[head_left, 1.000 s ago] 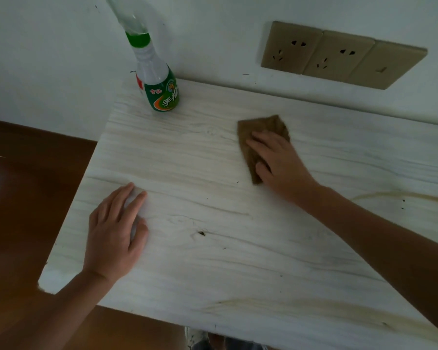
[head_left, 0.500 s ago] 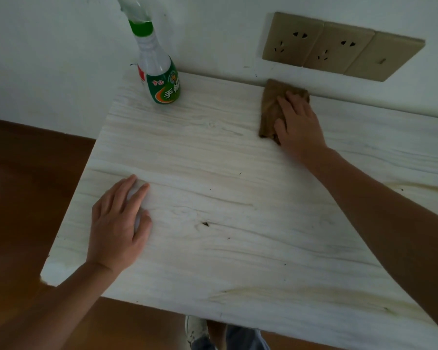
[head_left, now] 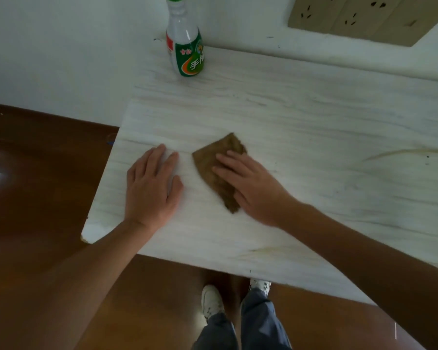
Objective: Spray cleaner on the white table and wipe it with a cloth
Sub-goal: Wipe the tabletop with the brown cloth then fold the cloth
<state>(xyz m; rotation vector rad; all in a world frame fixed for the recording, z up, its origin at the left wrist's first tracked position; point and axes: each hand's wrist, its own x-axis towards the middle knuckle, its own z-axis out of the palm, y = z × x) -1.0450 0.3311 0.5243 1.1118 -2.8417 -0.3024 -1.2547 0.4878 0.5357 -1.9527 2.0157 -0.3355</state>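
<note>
1. Our right hand [head_left: 250, 183] lies flat on the brown cloth [head_left: 218, 162]. Its fingers are straight and a little spread. It presses the cloth down and does not curl round it.
2. Our left hand [head_left: 149, 188] lies flat on the white table [head_left: 314, 117] too. Its fingers are straight and close together, and it holds nothing. It is just beside the cloth, on the cloth's left, and does not touch it.
3. The cloth is folded into a rough pointed shape. A good part pokes out past our right fingers, toward the left hand and the wall. The rest is hidden under the hand.
4. We only press and do not grip, so the cloth may slip out or bunch up if we push fast. It could also bump our left hand, because they are so close.
5. The spray bottle [head_left: 186, 46] stands upright at the far edge by the wall, well apart from both hands. A wide swipe that way might knock it over.
6. A thin brown curved mark [head_left: 402, 152] sits far to the right. We might miss it if we wipe only here.
</note>
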